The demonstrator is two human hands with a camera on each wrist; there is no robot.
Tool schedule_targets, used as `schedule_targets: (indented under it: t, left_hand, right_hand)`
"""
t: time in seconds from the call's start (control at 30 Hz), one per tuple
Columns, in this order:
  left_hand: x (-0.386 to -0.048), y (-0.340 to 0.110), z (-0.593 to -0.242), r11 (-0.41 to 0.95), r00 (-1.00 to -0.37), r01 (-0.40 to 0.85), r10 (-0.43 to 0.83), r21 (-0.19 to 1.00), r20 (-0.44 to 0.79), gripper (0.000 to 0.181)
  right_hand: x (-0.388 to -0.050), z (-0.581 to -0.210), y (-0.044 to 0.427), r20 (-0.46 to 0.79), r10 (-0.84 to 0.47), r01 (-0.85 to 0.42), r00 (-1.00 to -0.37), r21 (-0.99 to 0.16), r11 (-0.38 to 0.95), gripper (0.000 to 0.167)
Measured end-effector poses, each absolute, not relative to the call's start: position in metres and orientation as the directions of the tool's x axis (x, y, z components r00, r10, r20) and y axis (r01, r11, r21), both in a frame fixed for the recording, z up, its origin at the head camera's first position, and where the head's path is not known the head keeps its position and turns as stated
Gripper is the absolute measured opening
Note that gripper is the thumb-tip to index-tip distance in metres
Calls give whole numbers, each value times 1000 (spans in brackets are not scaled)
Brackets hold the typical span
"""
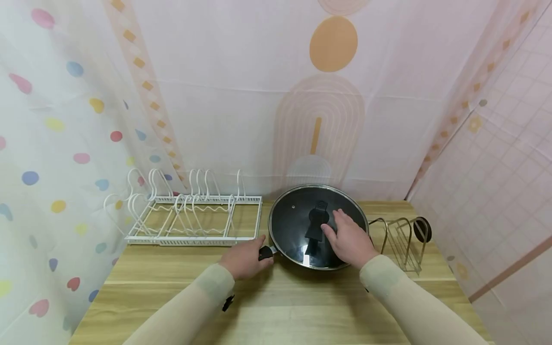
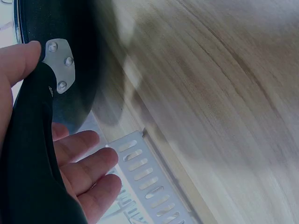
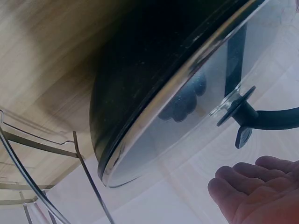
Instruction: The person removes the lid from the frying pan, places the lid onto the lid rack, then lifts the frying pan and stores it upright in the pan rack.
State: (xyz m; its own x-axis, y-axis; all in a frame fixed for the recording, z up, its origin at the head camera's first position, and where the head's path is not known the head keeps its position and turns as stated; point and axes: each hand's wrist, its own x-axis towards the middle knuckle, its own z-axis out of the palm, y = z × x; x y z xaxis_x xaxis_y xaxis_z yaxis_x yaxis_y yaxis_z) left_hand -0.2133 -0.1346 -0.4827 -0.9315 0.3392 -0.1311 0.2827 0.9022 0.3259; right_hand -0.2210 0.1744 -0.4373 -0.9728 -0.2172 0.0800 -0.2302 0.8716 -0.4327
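Observation:
A black pan with a glass lid (image 1: 284, 223) sits on the wooden table, its rim also large in the right wrist view. My left hand (image 1: 243, 258) holds the black pan handle (image 1: 265, 253); in the left wrist view the thumb lies along the handle (image 2: 28, 154) and the fingers (image 2: 93, 168) bend loosely beneath it. Over the lid's right side is my right hand (image 1: 351, 242), fingers extended beside the black lid knob (image 1: 318, 220). In the right wrist view that hand (image 3: 261, 191) is apart from the knob (image 3: 280, 119).
A white wire dish rack (image 1: 194, 242) stands left of the pan, its slotted edge (image 2: 145, 172) close to the left fingers. To the right is a metal wire rack (image 1: 407, 244) with a black round piece (image 1: 422, 230) at its end. Patterned curtains hang behind and at both sides.

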Motion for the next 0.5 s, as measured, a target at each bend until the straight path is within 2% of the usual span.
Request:
schedule_targets:
  t: [0.33, 0.5]
  left_hand:
    - [-212, -134, -480, 903, -922, 317, 365, 289, -129, 74]
    - [-210, -132, -481, 907, -923, 309, 359, 284, -142, 72]
  right_hand:
    - [-224, -428, 156, 1, -204, -180, -979, -475, 861, 79]
    - [-226, -424, 143, -73, -159, -103, -985, -493, 864, 84]
